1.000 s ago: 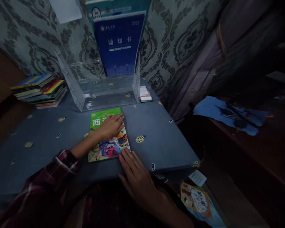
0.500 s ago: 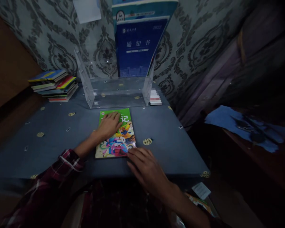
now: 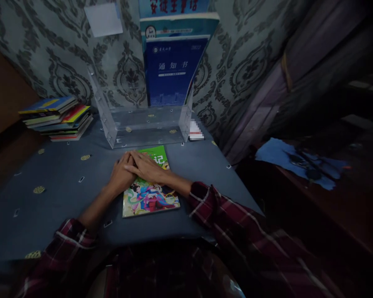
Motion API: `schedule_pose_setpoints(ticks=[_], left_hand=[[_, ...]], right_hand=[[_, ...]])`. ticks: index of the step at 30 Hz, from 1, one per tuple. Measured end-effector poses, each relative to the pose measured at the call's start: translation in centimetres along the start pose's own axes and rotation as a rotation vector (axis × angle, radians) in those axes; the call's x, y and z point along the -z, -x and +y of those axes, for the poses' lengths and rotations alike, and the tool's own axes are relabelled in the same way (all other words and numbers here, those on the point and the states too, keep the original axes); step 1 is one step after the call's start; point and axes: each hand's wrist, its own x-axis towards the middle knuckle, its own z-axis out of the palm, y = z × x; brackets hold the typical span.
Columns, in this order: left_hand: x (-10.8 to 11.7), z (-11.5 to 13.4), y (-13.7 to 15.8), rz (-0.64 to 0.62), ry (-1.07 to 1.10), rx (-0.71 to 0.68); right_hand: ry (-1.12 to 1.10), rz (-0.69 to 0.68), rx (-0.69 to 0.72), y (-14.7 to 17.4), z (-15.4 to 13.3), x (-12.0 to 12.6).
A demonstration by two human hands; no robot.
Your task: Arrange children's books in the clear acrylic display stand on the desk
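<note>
A picture book (image 3: 151,200) with a green top and a colourful cartoon cover lies flat on the cloth-covered table, near its front edge. My left hand (image 3: 122,174) rests at the book's upper left edge, fingers pointing away from me. Stretched across the upper cover, my right hand (image 3: 147,167) lies flat with its fingers extended leftward. Its thumb and fingertips meet or overlap the left hand, so part of the left fingers is hidden. Neither hand grips the book.
Just behind the book stands a clear acrylic rack (image 3: 149,138), with upright blue booklets (image 3: 174,74) at its right. A stack of books (image 3: 59,118) sits at the left. To the right, a blue cloth (image 3: 273,155) lies beyond the table's edge (image 3: 248,184).
My right hand has moved up and left from the book's lower right corner onto its upper cover, meeting my left hand. The left hand has shifted to the book's left edge.
</note>
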Motion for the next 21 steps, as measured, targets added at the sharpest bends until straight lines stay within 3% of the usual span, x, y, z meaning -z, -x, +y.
schedule_pose_setpoints(ticks=[3,11,14,21], left_hand=[[0.1,0.6,-0.1,-0.013,-0.051,0.069],[0.1,0.9,-0.2,0.015,-0.144,0.049],[0.7,1.4,-0.4,-0.018,-0.188,0.050],[0.8,4.7,-3.6,-0.152,-0.035,-0.188]], right_hand=[[0.011,-0.003,-0.020,0.5,1.5,-0.2],[0.060,0.091,-0.104,4.6,7.9,1.5],[0.016,0.137,-0.124,5.3,9.0,1.4],[-0.008,0.175,-0.122,5.3,8.9,0.9]])
